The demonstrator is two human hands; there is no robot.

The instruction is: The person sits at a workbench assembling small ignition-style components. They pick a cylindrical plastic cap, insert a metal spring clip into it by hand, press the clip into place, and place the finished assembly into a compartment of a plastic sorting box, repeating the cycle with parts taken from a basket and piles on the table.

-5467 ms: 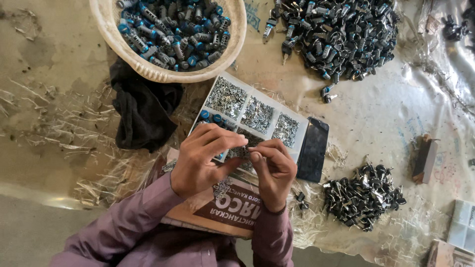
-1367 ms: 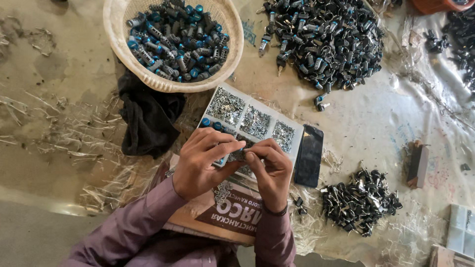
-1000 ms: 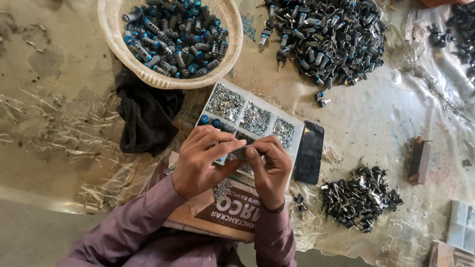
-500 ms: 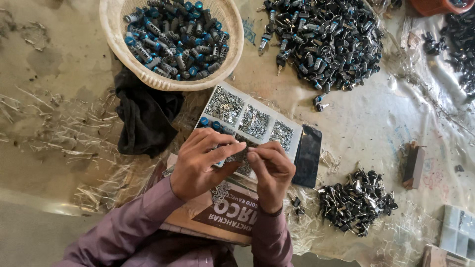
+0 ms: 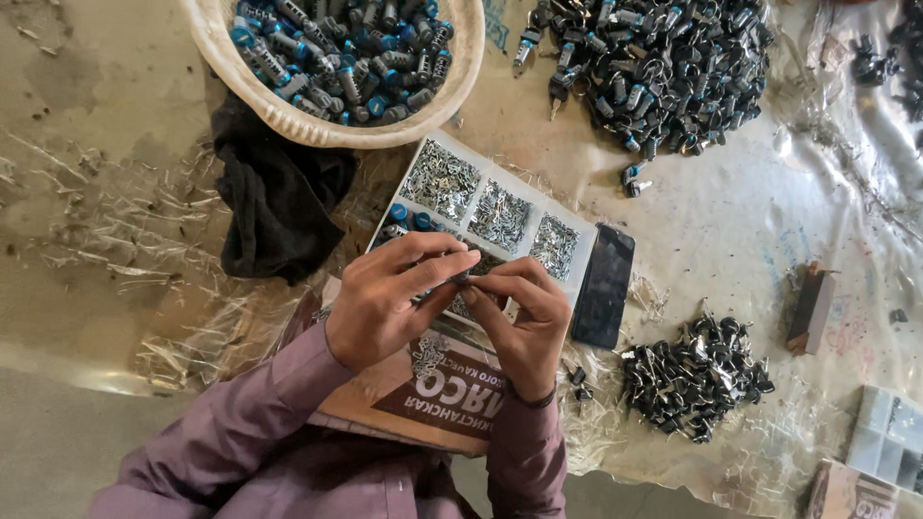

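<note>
Hands at frame centre: left hand (image 5: 389, 306) and right hand (image 5: 524, 322) meet fingertip to fingertip, both pinching one small metal part (image 5: 467, 280) above the divided tray (image 5: 500, 213). What the part is cannot be told. Handling so small a piece probably goes best with both pinches tight and close over the tray, so a dropped piece lands among its fellows. Tray cells hold heaps of tiny silvery bits. Basket (image 5: 336, 67) of blue-capped pieces, upper left; dark cloth (image 5: 279, 202) below it; large dark pile (image 5: 663, 67), upper right; smaller pile (image 5: 697, 375), lower right. Phone (image 5: 604, 285) lies touching the tray's right edge. Cardboard (image 5: 433, 394) lies under the wrists. Nothing blocks the hands.
</note>
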